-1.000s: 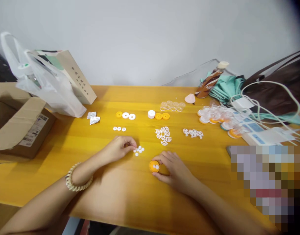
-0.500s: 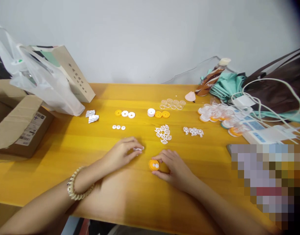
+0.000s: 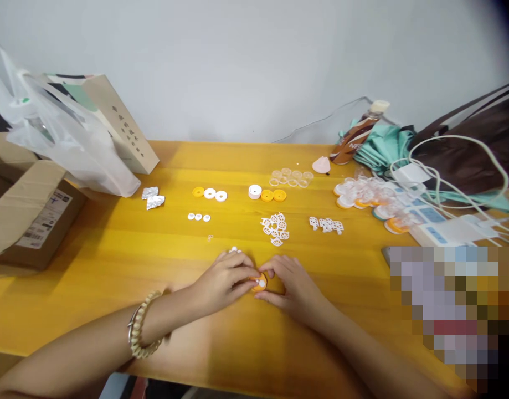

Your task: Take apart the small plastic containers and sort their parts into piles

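Observation:
A small orange round cup (image 3: 264,276) rests on the table with white pieces (image 3: 262,283) in it. My right hand (image 3: 293,285) curls around the cup's right side, gripping it between thumb and fingers. From the left, my left hand (image 3: 229,277) reaches over the cup with its fingertips pinched at the rim. What the pinch holds, if anything, is too small to make out. Just behind the left hand lie small white parts (image 3: 234,250), partly hidden by its fingers. Beyond both hands is a pile of white spoked wheel-like pieces (image 3: 276,228).
Farther back lie white discs (image 3: 199,216), orange and white rings (image 3: 210,193), orange cups (image 3: 279,195) and clear caps (image 3: 294,178). An open cardboard box (image 3: 50,221) and plastic bag (image 3: 83,149) stand left. Finished-looking round pieces (image 3: 358,191), a power strip (image 3: 449,228) and bottle (image 3: 358,133) are right.
My left hand has moved right and toward me, from the small white parts to the orange cup. My right hand still grips the cup in nearly the same place.

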Action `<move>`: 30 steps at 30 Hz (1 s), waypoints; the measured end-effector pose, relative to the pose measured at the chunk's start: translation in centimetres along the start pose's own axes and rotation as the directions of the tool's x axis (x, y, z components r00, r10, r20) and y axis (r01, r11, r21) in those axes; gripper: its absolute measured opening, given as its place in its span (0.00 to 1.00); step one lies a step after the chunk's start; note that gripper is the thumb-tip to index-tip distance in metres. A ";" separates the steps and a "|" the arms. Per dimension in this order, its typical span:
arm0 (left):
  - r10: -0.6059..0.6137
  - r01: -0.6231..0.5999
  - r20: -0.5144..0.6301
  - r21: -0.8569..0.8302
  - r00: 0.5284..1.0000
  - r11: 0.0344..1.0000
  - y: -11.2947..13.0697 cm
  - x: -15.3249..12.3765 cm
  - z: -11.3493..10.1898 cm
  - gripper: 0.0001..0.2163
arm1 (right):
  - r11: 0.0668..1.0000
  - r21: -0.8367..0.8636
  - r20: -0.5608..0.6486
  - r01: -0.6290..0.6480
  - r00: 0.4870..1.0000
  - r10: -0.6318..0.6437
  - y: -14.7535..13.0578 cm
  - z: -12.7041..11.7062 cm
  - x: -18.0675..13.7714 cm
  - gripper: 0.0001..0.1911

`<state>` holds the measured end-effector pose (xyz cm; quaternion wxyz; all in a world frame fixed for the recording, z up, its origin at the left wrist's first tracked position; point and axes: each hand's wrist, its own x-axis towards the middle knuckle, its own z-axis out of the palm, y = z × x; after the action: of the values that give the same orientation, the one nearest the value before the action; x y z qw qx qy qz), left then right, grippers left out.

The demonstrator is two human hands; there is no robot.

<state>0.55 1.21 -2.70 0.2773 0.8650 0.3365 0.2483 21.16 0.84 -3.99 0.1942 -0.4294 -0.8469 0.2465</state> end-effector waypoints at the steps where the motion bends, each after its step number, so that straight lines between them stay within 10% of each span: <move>1: 0.008 -0.008 0.000 0.005 1.000 1.000 0.0 0.0 0.0 0.08 | 1.000 0.001 -0.005 -0.002 1.000 0.002 0.0 0.1 0.0 0.16; 10: -0.005 0.004 0.004 0.123 1.000 0.992 0.4 0.1 0.4 0.06 | 1.000 -0.007 -0.044 0.022 0.999 -0.022 0.3 0.5 0.0 0.13; 30: 0.430 -0.374 0.028 0.546 0.903 0.750 0.5 0.7 0.0 0.05 | 0.999 0.007 -0.055 0.043 0.998 -0.042 0.1 0.1 0.0 0.11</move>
<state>1.21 1.45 -2.24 -0.0539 0.9459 0.2117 0.2400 21.13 0.87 -4.15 0.2245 -0.4172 -0.8490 0.2339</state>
